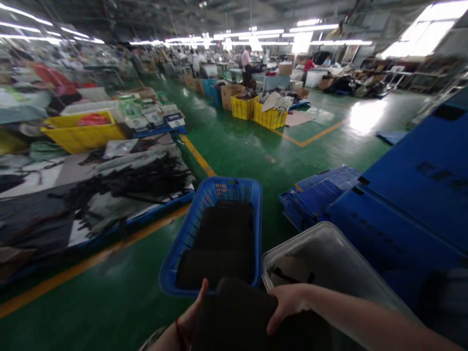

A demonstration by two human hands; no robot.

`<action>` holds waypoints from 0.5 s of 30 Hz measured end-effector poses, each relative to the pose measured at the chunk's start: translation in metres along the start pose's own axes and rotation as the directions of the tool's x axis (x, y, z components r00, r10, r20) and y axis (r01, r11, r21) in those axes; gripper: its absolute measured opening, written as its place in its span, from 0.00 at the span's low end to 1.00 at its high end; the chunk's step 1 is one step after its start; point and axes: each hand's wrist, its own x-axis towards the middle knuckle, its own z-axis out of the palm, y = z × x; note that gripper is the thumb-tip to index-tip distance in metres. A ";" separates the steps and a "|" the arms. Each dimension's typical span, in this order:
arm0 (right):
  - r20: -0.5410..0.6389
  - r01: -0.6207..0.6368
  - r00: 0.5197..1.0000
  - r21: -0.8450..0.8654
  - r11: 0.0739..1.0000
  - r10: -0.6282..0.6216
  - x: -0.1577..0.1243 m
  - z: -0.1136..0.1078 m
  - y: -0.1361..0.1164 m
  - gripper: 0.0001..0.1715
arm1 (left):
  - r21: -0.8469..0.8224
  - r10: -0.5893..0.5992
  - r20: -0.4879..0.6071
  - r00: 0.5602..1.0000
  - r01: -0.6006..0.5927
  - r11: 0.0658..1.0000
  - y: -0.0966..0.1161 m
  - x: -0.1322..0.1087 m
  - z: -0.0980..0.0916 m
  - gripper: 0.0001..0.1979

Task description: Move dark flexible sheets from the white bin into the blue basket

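Observation:
Between my two hands is a dark, flat piece of folded material (234, 317), at the bottom of the view. My left hand (192, 314) grips its left side, thumb up, the other fingers hidden behind it. On its right edge my right hand (287, 302) is closed, thumb over the near face. Just beyond stands a blue plastic basket (259, 229) with slatted walls, holding similar dark pieces (223, 234) in a stack. A pale grey tub (340, 258) sits to the right, under my right forearm, with a few scraps at its bottom.
Blue folded boards (321, 190) and large blue panels (409, 195) rise on the right. On the left, a low pallet (161, 209) bears piled fabric and straps. Yellow crates (270, 114) stand farther off on the green floor (234, 146), near a standing person (246, 61).

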 end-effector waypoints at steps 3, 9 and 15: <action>0.010 -0.073 0.997 -0.074 0.995 0.074 0.042 -0.015 -0.042 0.47 | -0.451 -0.061 -0.026 0.998 0.043 0.891 -0.017 -0.019 -0.056 0.53; 0.075 -0.085 0.992 -0.144 0.986 0.097 0.127 -0.066 -0.151 0.45 | -0.542 -0.344 -0.308 0.887 0.133 0.830 0.011 -0.018 -0.162 0.37; 0.015 -0.027 0.999 -0.338 0.941 0.034 0.230 -0.146 -0.238 0.46 | -0.520 -0.385 -0.392 0.835 0.144 0.842 0.046 0.016 -0.281 0.33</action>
